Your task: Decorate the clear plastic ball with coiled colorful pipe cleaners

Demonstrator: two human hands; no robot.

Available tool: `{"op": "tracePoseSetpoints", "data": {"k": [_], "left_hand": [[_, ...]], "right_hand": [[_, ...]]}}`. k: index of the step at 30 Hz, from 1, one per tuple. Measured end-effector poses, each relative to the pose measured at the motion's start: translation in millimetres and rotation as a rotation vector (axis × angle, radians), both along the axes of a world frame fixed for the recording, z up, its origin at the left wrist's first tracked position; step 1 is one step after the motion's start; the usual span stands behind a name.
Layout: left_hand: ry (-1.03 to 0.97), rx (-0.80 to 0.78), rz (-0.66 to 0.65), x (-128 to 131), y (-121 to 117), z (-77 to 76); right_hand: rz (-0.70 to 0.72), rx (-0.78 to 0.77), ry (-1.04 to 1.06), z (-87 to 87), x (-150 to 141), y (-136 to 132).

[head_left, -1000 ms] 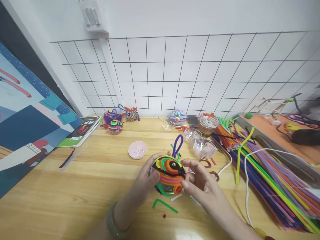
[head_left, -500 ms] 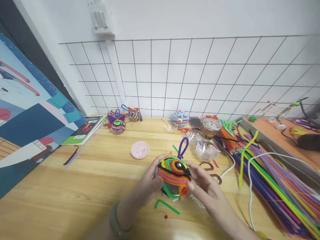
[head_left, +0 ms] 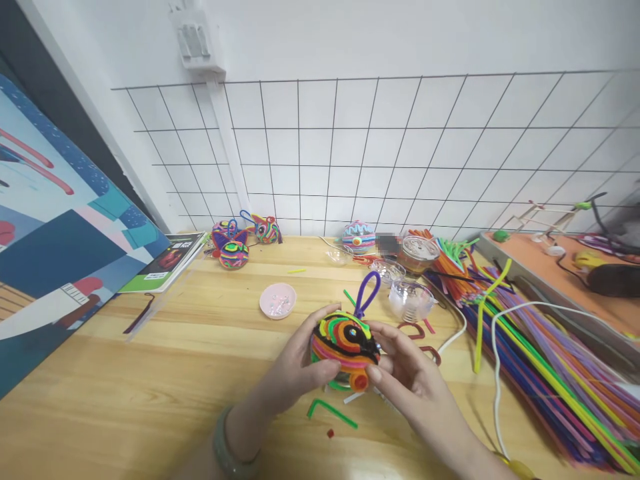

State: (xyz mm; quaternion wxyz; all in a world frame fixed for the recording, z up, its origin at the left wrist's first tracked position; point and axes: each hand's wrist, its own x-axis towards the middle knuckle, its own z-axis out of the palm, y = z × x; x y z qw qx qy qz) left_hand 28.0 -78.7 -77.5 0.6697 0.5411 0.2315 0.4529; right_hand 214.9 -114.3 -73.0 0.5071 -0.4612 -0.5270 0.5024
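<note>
Between my two hands is a round fish-like ornament (head_left: 340, 343) covered in coloured pipe cleaners, with a black-and-white eye and a purple loop (head_left: 367, 293) standing up from its top. My left hand (head_left: 305, 363) wraps its left side, the thumb pressed across the front. With thumb and fingers, my right hand (head_left: 407, 373) grips its right end near an orange-red coil (head_left: 359, 382). On the table just below lie a bent green pipe cleaner piece (head_left: 333, 411) and a small red bit (head_left: 331, 433). Scissors with red-brown handles (head_left: 429, 353) lie partly hidden behind my right hand.
A pink dish (head_left: 278, 301) of small clear pieces sits behind my left hand. Finished ornaments (head_left: 233, 253) stand at the back left. Clear plastic half-shells (head_left: 411, 300), a bundle of pipe cleaners (head_left: 545, 380) and a white cable (head_left: 497, 373) occupy the right.
The ornament has tilted a little, so less of its grey underside shows. My left thumb has slid right across its front. Both hands keep hold of it.
</note>
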Motion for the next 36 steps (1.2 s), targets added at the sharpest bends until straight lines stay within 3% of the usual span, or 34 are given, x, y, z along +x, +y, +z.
{"op": "tracePoseSetpoints", "data": {"k": [16,21,27,29,32,36], "left_hand": [[0.289,0.245,0.176,3.5,-3.4,4.3],[0.254,0.169,0.158,5.1,-4.9,8.9],[0.072,0.058,0.143,2.5,2.2,-1.3],[0.040,0.056,0.181,1.9,5.1,-3.5],[0.012,0.046,0.230,2.1,7.3,-3.9],[-0.021,0.040,0.215,2.4,7.2,-3.3]], "right_hand": [[-0.013,0.072,-0.226,-4.3,-0.3,2.2],[0.007,0.081,-0.261,1.6,-0.6,2.8],[0.053,0.035,-0.132,2.2,7.1,1.4],[0.016,0.113,-0.170,2.0,9.3,1.7],[-0.053,0.353,-0.280,3.8,10.5,1.3],[-0.026,0.607,-0.435,8.5,10.1,-2.8]]}}
